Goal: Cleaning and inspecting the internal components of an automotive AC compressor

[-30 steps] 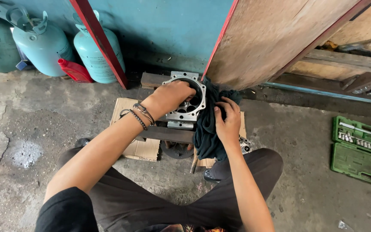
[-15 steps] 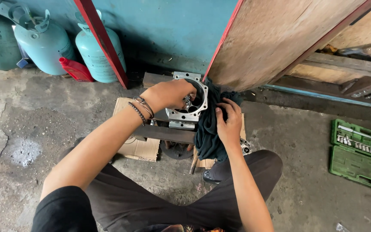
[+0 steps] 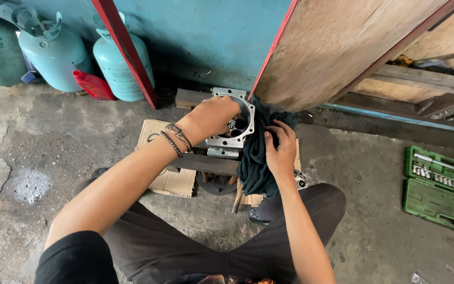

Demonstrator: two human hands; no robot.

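Both hands work at a metal housing (image 3: 230, 122) on the floor, centre of the frame.

The housing, a square grey casting with a round bore, sits on a dark wood block (image 3: 206, 164) over cardboard (image 3: 170, 179). The left hand (image 3: 214, 117) lies curled over the housing's left rim, fingers reaching into the bore; how tightly it grips cannot be told. Just right of the housing, the right hand (image 3: 279, 150) is closed on a dark rag (image 3: 256, 168), which hangs down against the housing's right edge. Upper left stand pale green gas cylinders (image 3: 53, 55) with a red bottle (image 3: 93, 85) between two of them. At the right edge lies an open green socket set (image 3: 440, 186) on the concrete floor (image 3: 53, 152).
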